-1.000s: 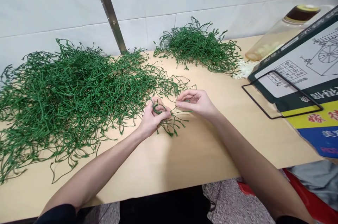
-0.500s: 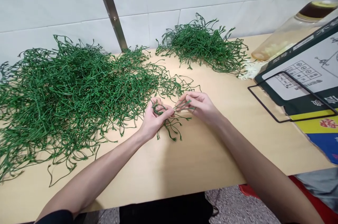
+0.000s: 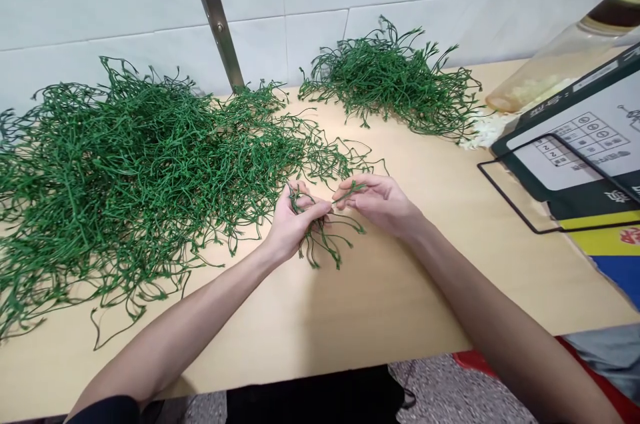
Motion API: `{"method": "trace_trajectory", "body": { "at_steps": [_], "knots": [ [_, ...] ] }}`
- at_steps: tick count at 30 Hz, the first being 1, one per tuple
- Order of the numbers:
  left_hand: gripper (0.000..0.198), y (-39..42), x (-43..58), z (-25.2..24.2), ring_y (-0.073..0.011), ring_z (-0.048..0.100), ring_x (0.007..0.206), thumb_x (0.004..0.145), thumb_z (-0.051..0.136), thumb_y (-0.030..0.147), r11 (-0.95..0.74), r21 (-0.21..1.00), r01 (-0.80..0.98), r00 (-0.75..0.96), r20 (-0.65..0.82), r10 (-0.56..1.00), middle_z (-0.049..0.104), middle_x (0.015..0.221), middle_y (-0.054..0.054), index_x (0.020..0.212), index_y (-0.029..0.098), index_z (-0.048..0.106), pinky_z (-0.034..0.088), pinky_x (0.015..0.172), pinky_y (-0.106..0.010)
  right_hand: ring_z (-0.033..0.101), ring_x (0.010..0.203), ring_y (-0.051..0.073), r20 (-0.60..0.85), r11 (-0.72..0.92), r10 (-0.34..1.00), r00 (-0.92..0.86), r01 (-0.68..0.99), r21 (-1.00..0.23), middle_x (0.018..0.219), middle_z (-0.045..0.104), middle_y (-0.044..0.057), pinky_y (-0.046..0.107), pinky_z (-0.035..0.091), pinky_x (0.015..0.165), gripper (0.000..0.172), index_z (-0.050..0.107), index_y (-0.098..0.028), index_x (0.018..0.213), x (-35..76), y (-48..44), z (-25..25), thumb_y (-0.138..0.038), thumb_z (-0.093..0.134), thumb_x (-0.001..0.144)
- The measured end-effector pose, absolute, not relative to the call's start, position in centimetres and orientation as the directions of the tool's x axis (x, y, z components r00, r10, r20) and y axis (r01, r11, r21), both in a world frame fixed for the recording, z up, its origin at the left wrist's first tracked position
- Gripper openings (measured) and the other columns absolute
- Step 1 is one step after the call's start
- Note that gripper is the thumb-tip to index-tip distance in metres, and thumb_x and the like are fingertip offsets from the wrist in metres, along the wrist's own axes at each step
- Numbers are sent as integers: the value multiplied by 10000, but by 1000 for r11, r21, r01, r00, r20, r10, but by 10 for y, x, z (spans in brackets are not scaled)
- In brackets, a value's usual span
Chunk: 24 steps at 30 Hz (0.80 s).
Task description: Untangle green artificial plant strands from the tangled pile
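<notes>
My left hand (image 3: 295, 221) is closed, thumb against fingers, around a small bunch of green plastic plant stems (image 3: 325, 244) whose forked tips hang out below and to the right. Facing it, my right hand (image 3: 383, 203) has its fingers stretched out and the thumb apart from them. One green sprig (image 3: 353, 189) pointing out of the left hand's pinch lies against those fingers. A large tangled heap of the same green stems (image 3: 150, 164) spreads over the table to the left, its right end just beyond my hands.
A smaller green pile (image 3: 395, 81) lies by the tiled wall. At right are a clear jar (image 3: 545, 74) lying tilted, small white pieces (image 3: 483, 129), a printed carton (image 3: 565, 137) and a black wire frame (image 3: 515, 201). A metal post (image 3: 215, 17) meets the table (image 3: 280, 324) at the back.
My right hand's fingers have loosened from the stems and straightened, and the sprig between the hands now tilts upward. The left hand keeps its hold. The view has shifted slightly.
</notes>
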<state>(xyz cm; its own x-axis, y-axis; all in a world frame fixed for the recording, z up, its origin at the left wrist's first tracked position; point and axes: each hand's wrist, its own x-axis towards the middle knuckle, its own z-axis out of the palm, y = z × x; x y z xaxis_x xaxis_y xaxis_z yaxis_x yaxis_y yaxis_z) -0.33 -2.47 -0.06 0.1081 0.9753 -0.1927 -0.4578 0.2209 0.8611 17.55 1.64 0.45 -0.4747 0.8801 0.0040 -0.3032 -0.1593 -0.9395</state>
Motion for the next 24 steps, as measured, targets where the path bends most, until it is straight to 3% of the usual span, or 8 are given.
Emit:
{"method": "trace_trajectory", "body": {
  "at_steps": [10,16,19,24],
  "knots": [
    [602,-25,-6,-2,-90,615,501,614,889,311,263,877,-401,232,-180,956,712,626,35,880,230,355,427,489,-158,711,601,150,11,-73,920,-391,-199,-977,704,764,29,291,620,647,247,767,-188,707,172,14,3,-280,930,546],
    [591,-27,-8,-2,-80,614,500,653,874,343,326,871,-368,348,-196,917,743,715,6,885,232,341,437,480,-160,678,528,149,31,-30,963,-269,-221,-975,607,736,20,256,580,522,297,746,-194,596,166,15,-2,-280,968,417],
    [565,-28,-8,-5,-82,658,579,660,877,289,272,885,-377,343,-140,929,740,803,14,889,225,365,494,546,-174,655,500,139,28,-13,978,-204,-197,-980,559,710,6,243,559,493,326,725,-198,548,163,15,-2,-294,975,363],
    [555,-29,-5,-5,-29,612,560,648,885,260,199,902,-382,278,-93,956,705,805,56,869,212,378,509,579,-154,625,477,117,6,-18,990,-138,-170,-985,538,693,2,221,528,471,380,704,-189,515,159,13,2,-296,984,282]
  ]
}}
